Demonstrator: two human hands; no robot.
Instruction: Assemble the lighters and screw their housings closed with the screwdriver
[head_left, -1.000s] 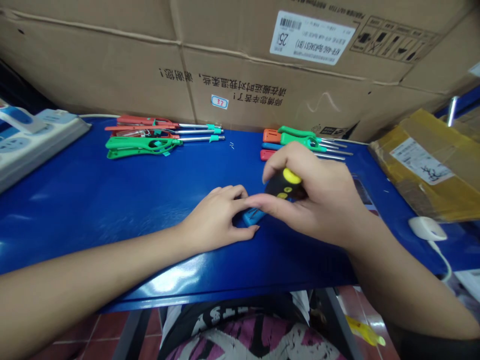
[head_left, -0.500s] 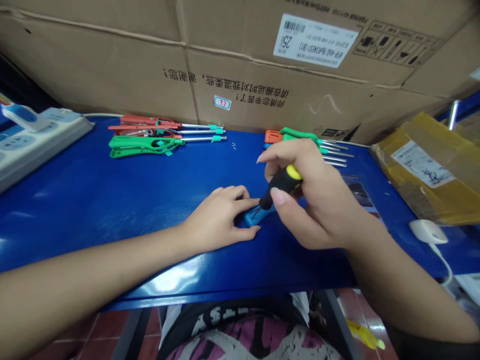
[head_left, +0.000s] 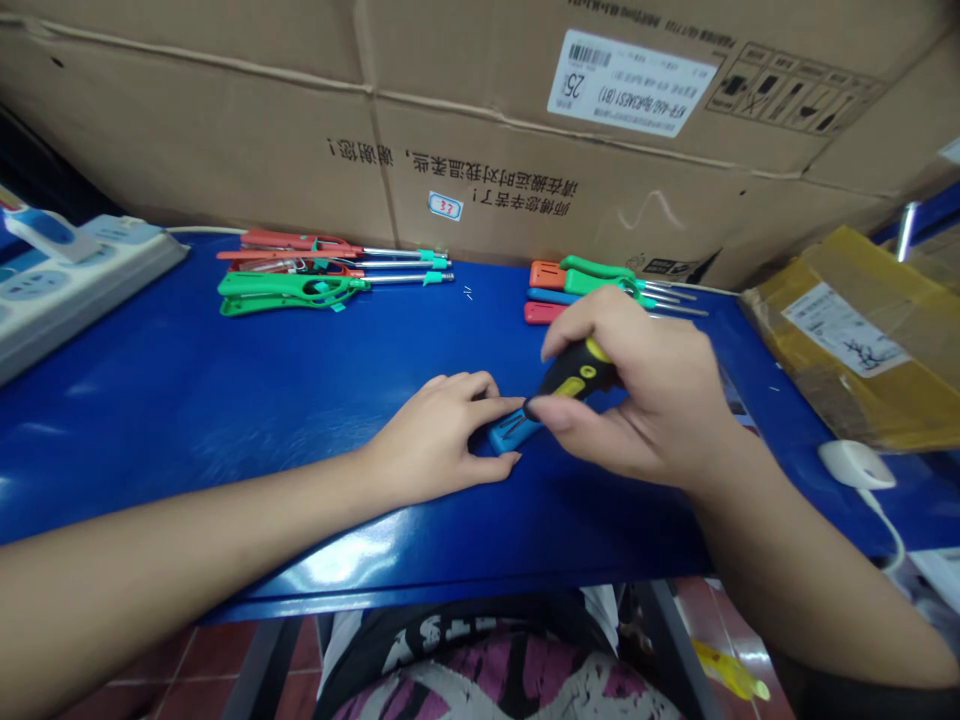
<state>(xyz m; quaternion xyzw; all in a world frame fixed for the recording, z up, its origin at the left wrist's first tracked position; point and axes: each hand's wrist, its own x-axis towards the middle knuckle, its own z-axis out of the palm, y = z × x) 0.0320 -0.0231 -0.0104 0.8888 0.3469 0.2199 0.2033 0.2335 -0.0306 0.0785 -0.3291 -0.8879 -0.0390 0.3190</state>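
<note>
My right hand (head_left: 645, 400) is wrapped round a black and yellow screwdriver (head_left: 574, 372), its tip angled down at a small blue lighter part (head_left: 512, 430) lying on the blue table (head_left: 225, 400). My left hand (head_left: 435, 440) rests on the table with thumb and fingers pinching the near end of that blue part. Most of the part is hidden under both hands.
A pile of green and red long-nozzle lighters (head_left: 300, 275) lies at the back left, another pile (head_left: 592, 285) behind my right hand. A large cardboard box (head_left: 450, 120) walls the back. A white power strip (head_left: 67, 280) sits left, a taped parcel (head_left: 855, 330) and a white mouse (head_left: 855, 462) right.
My right hand has turned the screwdriver in its grip, fingers shifting over the handle, while the tip stayed on the blue part. The left hand has stayed still.
</note>
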